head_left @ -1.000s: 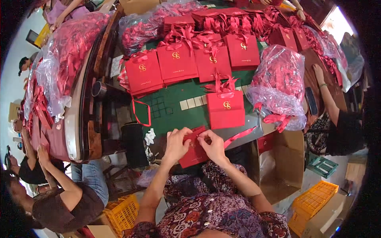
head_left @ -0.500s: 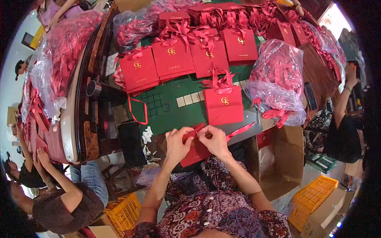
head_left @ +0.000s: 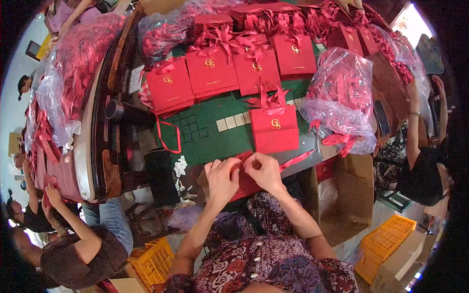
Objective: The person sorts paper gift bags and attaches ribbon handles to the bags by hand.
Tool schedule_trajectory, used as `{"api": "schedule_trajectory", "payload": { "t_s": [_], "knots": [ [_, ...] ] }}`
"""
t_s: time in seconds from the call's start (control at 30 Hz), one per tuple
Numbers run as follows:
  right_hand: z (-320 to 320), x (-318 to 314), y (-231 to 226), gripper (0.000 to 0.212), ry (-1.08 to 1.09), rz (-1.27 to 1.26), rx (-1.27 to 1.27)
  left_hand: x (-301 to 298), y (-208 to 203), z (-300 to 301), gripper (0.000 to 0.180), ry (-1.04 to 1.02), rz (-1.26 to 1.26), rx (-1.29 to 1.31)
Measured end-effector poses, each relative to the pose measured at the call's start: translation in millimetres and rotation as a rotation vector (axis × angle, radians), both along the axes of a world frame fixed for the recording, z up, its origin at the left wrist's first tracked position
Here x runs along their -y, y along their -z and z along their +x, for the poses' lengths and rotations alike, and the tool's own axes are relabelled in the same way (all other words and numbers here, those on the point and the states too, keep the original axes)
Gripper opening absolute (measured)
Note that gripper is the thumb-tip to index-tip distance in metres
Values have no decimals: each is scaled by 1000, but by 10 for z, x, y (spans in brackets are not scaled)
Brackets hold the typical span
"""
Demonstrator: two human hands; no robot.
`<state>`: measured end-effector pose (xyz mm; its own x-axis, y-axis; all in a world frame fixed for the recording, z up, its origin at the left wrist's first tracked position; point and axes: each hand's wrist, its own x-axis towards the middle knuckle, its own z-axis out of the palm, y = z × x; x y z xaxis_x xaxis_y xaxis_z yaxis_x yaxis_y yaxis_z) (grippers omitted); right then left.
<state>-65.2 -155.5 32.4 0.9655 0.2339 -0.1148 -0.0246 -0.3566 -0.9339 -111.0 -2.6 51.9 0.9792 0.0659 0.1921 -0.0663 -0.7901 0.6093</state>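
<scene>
My left hand [head_left: 223, 183] and my right hand [head_left: 264, 175] are close together at the near edge of the table. Their fingertips pinch the top edge of a red paper bag [head_left: 246, 189], which hangs partly hidden behind them. What the fingertips do at the rim is too small to make out. Just beyond lies another red paper gift bag [head_left: 275, 132], its ribbon handles pointing away from me. A loose red ribbon [head_left: 298, 159] stretches out to the right of my right hand.
Stacks of red gift bags [head_left: 212, 73] line the green table top [head_left: 195, 149]. A plastic-wrapped bundle [head_left: 339, 93] lies at right, above an open cardboard box [head_left: 349, 195]. Yellow crates [head_left: 386, 244] stand on the floor. Co-workers' arms [head_left: 73, 219] are at left and right.
The bag in my hands has tipped, so less of its front shows. My fingers have shifted slightly along its rim. At right, a co-worker's arm has moved in toward the wrapped bags.
</scene>
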Motion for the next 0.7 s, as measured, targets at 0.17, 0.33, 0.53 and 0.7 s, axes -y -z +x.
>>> {"api": "schedule_trajectory", "payload": {
  "t_s": [0.17, 0.33, 0.53, 0.7],
  "knots": [
    [-41, -8, 30, 12, 12, 71, -25, -32, 36, -51, 25, -11, -45, -46],
    [-117, -72, -20, 12, -44, -158, 344, -3, 38, -95, 24, -29, -46, -29],
    [-24, -14, -101, 16, -106, -56, 178, -54, 16, -80, 22, -19, -118, -65],
    [-6, -22, -146, 16, -126, 50, 172, -117, 5, -24, 23, -38, -117, -118]
  ]
}}
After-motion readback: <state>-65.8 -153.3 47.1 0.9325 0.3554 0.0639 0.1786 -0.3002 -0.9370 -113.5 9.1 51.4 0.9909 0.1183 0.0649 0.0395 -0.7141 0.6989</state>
